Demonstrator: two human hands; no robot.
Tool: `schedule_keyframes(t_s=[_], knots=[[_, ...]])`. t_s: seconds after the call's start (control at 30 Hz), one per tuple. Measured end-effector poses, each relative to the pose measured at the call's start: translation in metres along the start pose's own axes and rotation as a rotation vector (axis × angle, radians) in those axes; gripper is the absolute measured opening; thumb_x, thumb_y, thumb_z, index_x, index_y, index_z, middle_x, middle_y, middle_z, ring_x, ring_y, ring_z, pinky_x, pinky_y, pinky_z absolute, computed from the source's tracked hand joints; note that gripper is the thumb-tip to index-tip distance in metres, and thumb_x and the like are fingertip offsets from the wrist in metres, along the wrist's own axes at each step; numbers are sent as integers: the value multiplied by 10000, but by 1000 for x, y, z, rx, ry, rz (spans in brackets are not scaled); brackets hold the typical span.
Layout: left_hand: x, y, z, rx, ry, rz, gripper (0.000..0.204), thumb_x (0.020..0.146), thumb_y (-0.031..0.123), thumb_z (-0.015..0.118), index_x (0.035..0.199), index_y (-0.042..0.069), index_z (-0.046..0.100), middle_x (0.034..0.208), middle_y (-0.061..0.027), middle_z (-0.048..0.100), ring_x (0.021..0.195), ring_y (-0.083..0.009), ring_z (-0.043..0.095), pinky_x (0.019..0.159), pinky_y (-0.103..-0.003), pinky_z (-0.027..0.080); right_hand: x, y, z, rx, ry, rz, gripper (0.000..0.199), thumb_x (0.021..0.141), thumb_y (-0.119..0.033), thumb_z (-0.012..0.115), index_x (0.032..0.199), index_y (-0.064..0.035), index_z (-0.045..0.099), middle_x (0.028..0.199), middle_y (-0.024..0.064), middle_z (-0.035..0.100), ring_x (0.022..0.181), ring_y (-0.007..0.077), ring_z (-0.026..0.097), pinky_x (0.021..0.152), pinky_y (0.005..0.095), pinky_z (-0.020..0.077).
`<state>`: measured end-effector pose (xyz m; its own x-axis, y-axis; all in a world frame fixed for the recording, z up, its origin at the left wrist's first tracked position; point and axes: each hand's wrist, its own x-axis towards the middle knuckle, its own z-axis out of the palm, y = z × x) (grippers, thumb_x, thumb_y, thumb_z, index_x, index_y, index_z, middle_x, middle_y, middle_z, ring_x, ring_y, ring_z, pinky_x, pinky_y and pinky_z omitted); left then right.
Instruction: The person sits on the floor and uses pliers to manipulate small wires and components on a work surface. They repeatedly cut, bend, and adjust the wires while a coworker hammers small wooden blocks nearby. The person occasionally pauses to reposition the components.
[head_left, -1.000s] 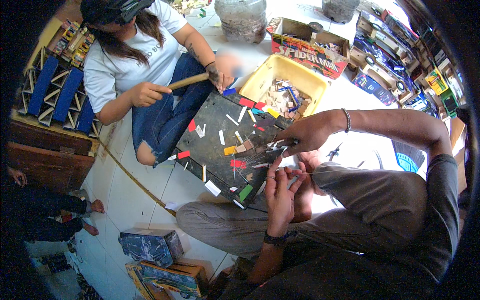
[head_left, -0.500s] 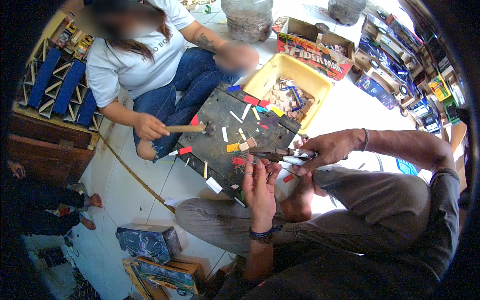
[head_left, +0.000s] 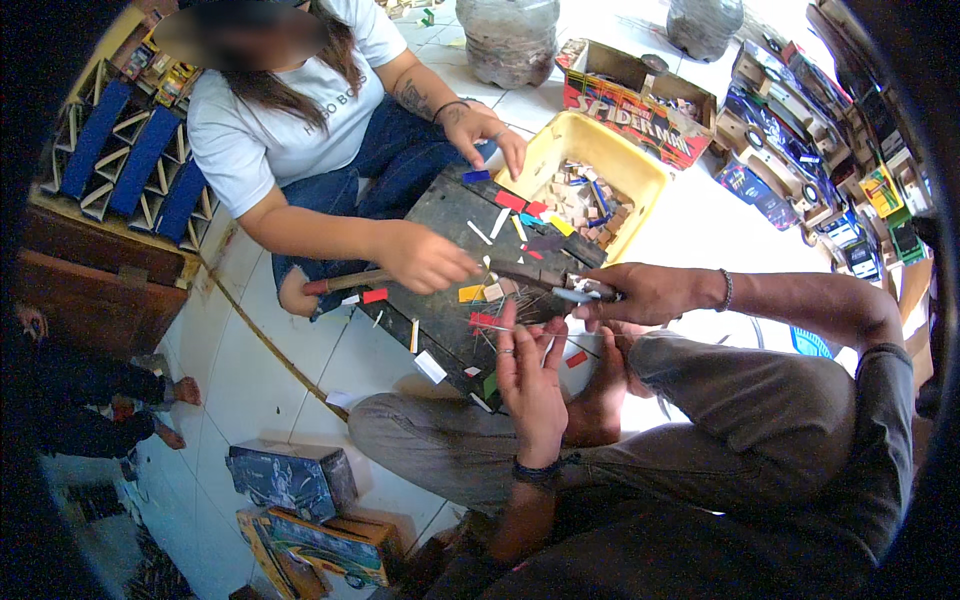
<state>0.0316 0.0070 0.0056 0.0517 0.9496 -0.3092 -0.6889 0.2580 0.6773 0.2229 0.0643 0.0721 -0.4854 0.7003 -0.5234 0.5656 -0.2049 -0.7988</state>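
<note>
My right hand [head_left: 648, 294] is closed around the handles of a worn pliers-like tool [head_left: 540, 273]. Its long dark jaws point left over the black work board [head_left: 440, 215]. Palm up below it, my left hand [head_left: 532, 400] has its fingers raised, with a thin wire [head_left: 570, 333] across them, seemingly pinched. More thin wires lie near the jaws, beside small wooden blocks [head_left: 493, 291] and a red piece [head_left: 482, 320]. A co-worker's hand [head_left: 430, 262], somewhat blurred, reaches over the board close to the tool's tip. The hammer [head_left: 345, 282] lies under that person's forearm, its head hidden.
A yellow tub [head_left: 648, 190] of small wooden blocks stands beyond the board, with a printed carton [head_left: 640, 120] behind it. Colored strips are scattered on the board. Wooden toy vehicles [head_left: 780, 130] line the right. Boxy toy trucks [head_left: 290, 480] sit on the tiles at lower left.
The co-worker has put down the hammer and moved that hand right, toward the tool's tip; their other hand now rests near the tub. My tool has shifted up, and my left hand slightly right.
</note>
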Motion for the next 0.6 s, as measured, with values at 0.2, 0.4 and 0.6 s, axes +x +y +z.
schedule_keyframes(t_s=[0.2, 0.4, 0.6], knots=[[0, 6, -1, -230, -56, -105, 495, 1013, 198, 476, 1476, 180, 304, 1016, 1, 547, 876, -137, 596, 860, -366, 555, -6, 3, -9, -188, 49, 46, 441, 963, -396, 554, 1234, -48, 547, 987, 167, 626, 965, 257, 618, 864, 382, 494], [-5, -9, -14, -363, 32, -145, 264, 994, 192, 527, 1239, 141, 447, 1006, 10, 552, 828, -104, 573, 750, -315, 556, -2, 35, 0, -425, 129, -204, 439, 956, -434, 530, 1182, -66, 610, 927, 211, 629, 946, 370, 597, 829, 437, 487], [-14, -17, -2, -317, 51, -66, 163, 990, 238, 530, 1137, 173, 501, 990, 33, 573, 820, -94, 559, 766, -302, 544, 5, 48, 5, -479, 109, -237, 382, 951, -390, 535, 1104, -57, 643, 917, 231, 645, 878, 366, 621, 780, 458, 491]])
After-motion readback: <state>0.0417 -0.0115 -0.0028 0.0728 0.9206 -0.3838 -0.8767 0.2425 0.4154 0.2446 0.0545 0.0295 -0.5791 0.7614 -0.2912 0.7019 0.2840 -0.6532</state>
